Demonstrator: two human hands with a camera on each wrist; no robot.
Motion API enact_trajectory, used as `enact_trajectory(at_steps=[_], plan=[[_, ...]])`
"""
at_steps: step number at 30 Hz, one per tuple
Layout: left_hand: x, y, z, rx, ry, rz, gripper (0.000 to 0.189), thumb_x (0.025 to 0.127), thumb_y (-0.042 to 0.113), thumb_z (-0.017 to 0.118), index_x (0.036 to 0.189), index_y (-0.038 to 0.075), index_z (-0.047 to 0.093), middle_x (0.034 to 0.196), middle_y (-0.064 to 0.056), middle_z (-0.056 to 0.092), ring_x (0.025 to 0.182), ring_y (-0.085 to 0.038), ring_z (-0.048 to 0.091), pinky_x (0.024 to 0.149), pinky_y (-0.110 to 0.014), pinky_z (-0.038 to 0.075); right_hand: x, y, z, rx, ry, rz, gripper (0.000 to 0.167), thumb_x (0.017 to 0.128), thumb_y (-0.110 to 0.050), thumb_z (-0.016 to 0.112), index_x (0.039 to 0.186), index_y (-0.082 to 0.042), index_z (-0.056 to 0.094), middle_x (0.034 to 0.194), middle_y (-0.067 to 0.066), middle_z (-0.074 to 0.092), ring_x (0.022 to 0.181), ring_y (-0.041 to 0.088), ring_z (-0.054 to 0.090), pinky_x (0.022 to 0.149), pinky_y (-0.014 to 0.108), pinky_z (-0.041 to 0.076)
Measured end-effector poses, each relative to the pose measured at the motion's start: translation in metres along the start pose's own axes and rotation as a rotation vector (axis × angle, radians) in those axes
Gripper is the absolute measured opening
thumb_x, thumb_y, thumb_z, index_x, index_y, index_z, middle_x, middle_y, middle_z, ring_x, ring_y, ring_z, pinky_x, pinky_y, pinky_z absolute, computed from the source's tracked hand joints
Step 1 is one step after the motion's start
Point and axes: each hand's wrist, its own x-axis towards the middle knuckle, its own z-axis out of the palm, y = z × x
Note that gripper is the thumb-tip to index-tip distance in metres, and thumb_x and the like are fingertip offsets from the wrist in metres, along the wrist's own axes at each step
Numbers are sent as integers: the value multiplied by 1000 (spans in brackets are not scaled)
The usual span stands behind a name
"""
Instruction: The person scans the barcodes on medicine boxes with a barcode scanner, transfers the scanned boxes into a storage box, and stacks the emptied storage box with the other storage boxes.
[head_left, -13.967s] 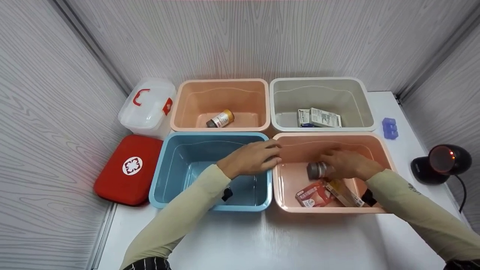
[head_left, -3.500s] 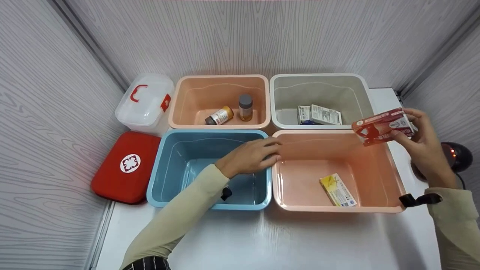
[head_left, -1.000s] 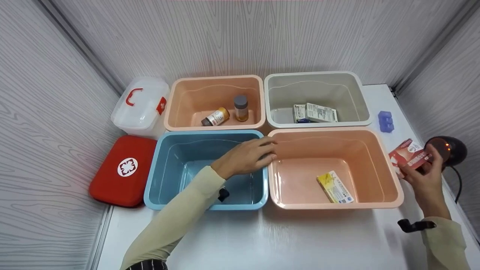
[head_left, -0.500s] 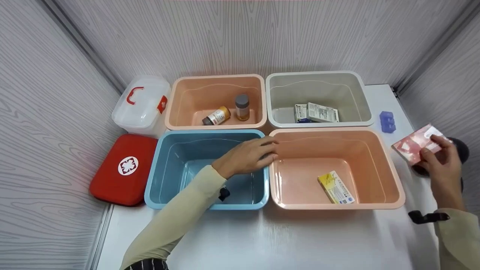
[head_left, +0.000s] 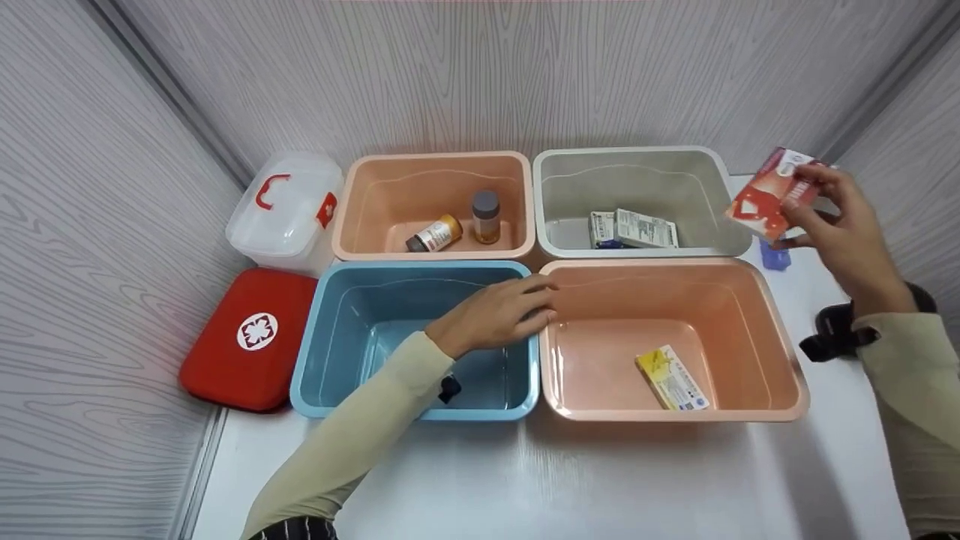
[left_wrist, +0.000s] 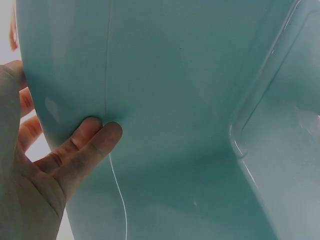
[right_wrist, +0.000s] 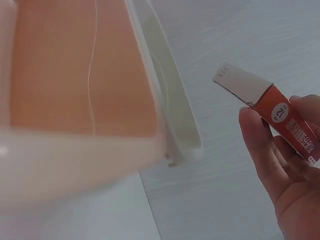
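In the head view my right hand [head_left: 847,217] pinches a red and white medicine box [head_left: 765,196] in the air, just right of the grey bin [head_left: 637,253]. The right wrist view shows the thumb and fingers around the box's [right_wrist: 287,117] red side, with its white end flap facing away. My left hand [head_left: 491,315] straddles the right wall of the blue bin [head_left: 360,270]. In the left wrist view this hand [left_wrist: 45,175] has digits on both sides of that wall. Inside the front peach bin [head_left: 592,375] lies a yellow and white medicine box [head_left: 673,379].
The back peach bin [head_left: 360,210] holds a lying pill bottle [head_left: 435,234] and a standing one [head_left: 486,217]. Two medicine boxes [head_left: 645,229] lie in the grey bin. At left are a clear case [head_left: 285,210] and red pouch [head_left: 247,337]; at right, a part-hidden purple object [head_left: 775,257].
My right hand has lifted the red box from beside the black scanner to near the back right. Earlier the box left the front peach bin, and a bottle moved to the back peach bin.
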Motion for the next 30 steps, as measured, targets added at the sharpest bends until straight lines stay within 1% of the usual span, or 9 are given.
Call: enact_trajectory(at_steps=[2,7,11,15,19,22,26,28,30], plan=[[0,0,0,0,0,-4,41,116,41,49,148,22,67,162,-4,55,141,-21,59,123,-39,49,16,2,20,34,-54,18,51,105,-2,69,152,-7,53,137,9,50,88,16,74,61,31,65],[2,2,0,6,-4,-14,42,116,39,50,149,20,66,163,-4,54,144,-22,57,125,-42,47,47,16,74,-58,-135,115,46,107,-13,70,148,-10,50,132,9,47,84,18,72,64,35,68],[4,4,2,-8,-12,-12,43,116,38,50,149,17,66,164,-6,53,145,-24,57,125,-44,47,61,30,113,-151,-176,153,33,110,-17,66,135,-12,45,127,8,44,90,18,66,67,34,68],[5,6,2,-18,-17,-5,42,116,39,50,148,17,66,164,-5,52,144,-24,57,125,-44,47,68,43,143,-168,-248,147,20,111,-8,61,121,-3,44,123,11,46,93,16,66,71,28,68],[7,9,3,-10,-18,8,42,116,41,49,148,20,67,164,-4,52,143,-22,58,125,-42,48,64,46,152,-322,-325,132,22,110,-3,61,125,9,51,155,25,44,127,34,66,97,30,64],[7,9,3,3,-17,7,42,116,42,48,147,21,67,163,-4,53,142,-22,58,124,-40,48,56,43,151,-431,-288,61,27,109,-6,64,129,10,59,170,21,33,144,43,55,112,37,54],[6,9,3,9,-17,-7,43,116,43,48,147,21,67,163,-4,54,142,-22,58,124,-40,49,39,32,143,-304,-274,-6,26,109,-9,64,126,11,61,142,16,61,116,27,70,95,31,61],[5,9,3,5,-18,-9,43,116,43,48,148,21,66,163,-4,54,143,-22,58,124,-40,48,27,25,134,-217,-391,12,26,110,-10,62,124,12,59,121,15,69,98,21,71,82,28,64],[6,9,3,-4,-17,-10,43,116,43,49,148,20,67,163,-4,53,143,-22,58,124,-41,48,16,19,124,-171,-580,86,26,112,-11,60,125,11,59,113,19,71,93,25,74,79,32,66]])
